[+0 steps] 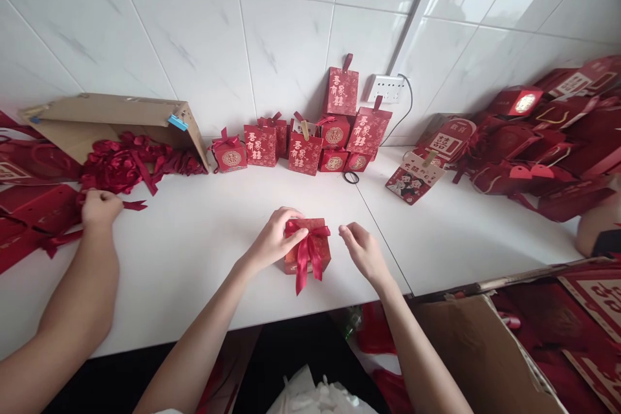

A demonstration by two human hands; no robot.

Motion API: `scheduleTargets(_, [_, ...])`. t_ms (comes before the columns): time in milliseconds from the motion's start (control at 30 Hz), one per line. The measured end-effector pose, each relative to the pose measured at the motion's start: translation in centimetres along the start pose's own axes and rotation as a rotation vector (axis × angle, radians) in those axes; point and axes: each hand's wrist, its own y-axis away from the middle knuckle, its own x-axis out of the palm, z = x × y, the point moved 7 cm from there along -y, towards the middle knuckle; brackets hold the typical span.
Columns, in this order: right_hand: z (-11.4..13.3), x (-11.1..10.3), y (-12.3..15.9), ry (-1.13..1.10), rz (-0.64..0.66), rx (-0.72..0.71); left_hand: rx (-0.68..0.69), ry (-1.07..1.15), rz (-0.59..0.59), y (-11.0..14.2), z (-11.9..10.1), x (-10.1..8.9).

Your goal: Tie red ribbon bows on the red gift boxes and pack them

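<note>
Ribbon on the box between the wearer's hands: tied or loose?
Tied: the ribbon forms a bow atop the red box, two tails hanging down in front. Knot tightness: cannot tell.

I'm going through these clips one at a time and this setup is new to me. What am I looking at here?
There is no machine: a person works bare-handed, and the single picture comes from a camera worn on their head, looking forward and down. Their left hand holds a red box tied with a bow, thumb over the ribbon. Their right hand is curled beside it, not touching. The white table also bears decorated boxes along the wall, a cardboard box with red ribbon flowers, and a red pile at right. The hand at far left is another person's.
</note>
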Motion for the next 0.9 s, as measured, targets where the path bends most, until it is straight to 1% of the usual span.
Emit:
scheduleTargets(67, [0.5, 1.1, -1.3, -0.007, 0.064, -0.048, -0.029, -0.03, -0.074, 0.5, 0.4, -0.6])
scheduleTargets(133, [0.8, 2.3, -2.1, -0.007, 0.127, -0.067, -0.043, -0.071, -0.143, 1.0, 0.7, -1.0])
scheduleTargets(233, [0.7, 3.3, -2.3, -0.029, 0.131, -0.055, -0.073, -0.097, -0.204, 1.7, 1.1, -1.3])
scheduleTargets(300, [0.6, 3.5, -2.3, -0.074, 0.099, -0.04, -0.136, -0.094, -0.221, 2.1, 1.3, -1.2])
scheduleTargets(433, [0.0, 3.7, -2.2, -0.175, 0.071, -0.017, -0.359, 0.017, -0.183, 3.0, 2.0, 0.0])
scheduleTargets(500, [-0.5, 3.9, -2.2, -0.232, 0.075, -0.008, -0.412, 0.058, -0.192, 3.3, 2.2, 0.4])
scheduleTargets(600, [-1.2, 4.2, -2.4, -0.335, 0.1, -0.021, -0.402, 0.05, -0.247, 3.4, 2.5, 0.6])
scheduleTargets(700, [-1.6, 4.3, -2.6, -0.432, 0.127, -0.048, -0.384, 0.035, -0.262, 3.3, 2.7, 0.6])
scheduleTargets(900, [-1.6, 4.3, -2.5, -0.488, 0.123, -0.041, -0.385, 0.057, -0.276, 3.2, 2.6, 0.6])
